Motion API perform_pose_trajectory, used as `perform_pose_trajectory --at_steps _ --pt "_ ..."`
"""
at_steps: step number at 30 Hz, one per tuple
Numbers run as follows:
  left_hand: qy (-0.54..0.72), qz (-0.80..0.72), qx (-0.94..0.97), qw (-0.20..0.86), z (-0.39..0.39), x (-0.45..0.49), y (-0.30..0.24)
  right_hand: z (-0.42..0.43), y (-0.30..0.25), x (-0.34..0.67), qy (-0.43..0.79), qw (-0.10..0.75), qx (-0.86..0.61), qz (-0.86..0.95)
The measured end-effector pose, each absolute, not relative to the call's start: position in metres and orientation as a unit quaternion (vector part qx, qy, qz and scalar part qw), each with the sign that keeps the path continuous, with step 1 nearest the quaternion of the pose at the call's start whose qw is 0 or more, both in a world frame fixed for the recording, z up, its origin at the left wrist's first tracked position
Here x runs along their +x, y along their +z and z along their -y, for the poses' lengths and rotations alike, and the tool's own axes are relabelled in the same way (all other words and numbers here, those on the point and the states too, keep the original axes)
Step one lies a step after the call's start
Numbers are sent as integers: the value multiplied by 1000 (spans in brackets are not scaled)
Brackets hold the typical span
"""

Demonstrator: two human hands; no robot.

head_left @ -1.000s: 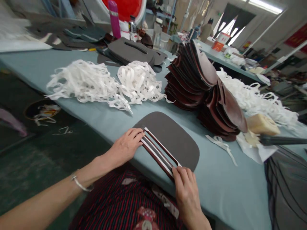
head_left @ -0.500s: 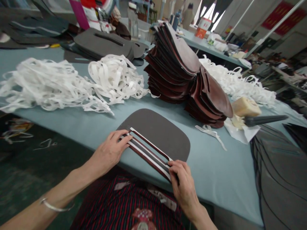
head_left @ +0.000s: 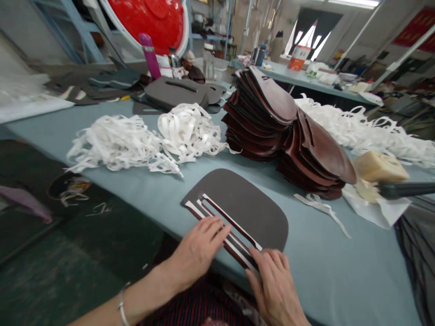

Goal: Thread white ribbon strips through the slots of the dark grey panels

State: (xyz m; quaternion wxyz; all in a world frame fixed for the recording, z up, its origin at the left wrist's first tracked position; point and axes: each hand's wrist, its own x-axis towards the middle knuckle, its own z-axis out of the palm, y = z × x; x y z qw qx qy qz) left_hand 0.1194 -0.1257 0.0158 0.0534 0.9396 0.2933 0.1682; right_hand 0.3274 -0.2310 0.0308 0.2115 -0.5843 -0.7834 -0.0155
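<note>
A grey rounded leather panel (head_left: 244,203), brown at its turned edges, lies at the table's front edge. It has a long narrow slot, and white tape strips (head_left: 193,209) run along the slot and the near edge. My left hand (head_left: 200,246) is over the middle of the near border, fingers close together and bent down onto it; the left thumb is hidden. At the border's right end, my right hand (head_left: 275,283) grips the panel, thumb at the near edge and fingers on top by the slot's end.
Behind the panel rises a stack of brown leather pieces (head_left: 258,122). Heaps of white tape (head_left: 118,142) lie left and far right. A yellowish block (head_left: 380,170) and a dark-handled tool (head_left: 408,189) are at right. Grey slotted panels (head_left: 176,93) lie at the back.
My left hand has slid right along the border, from the slot's left end to its middle, uncovering the tape ends. My right hand stays at the right end. The camera view has shifted.
</note>
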Motion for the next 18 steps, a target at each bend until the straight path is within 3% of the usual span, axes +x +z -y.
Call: perform_pose_trajectory --at_steps 6,15,18 --pt "140 -312 939 31 123 114 17 233 18 309 -142 170 -589 778" --pt "139 -343 929 -19 93 88 6 258 22 320 -52 206 -604 768" --pt "139 -340 930 -20 95 90 5 259 26 326 -58 180 -626 756"
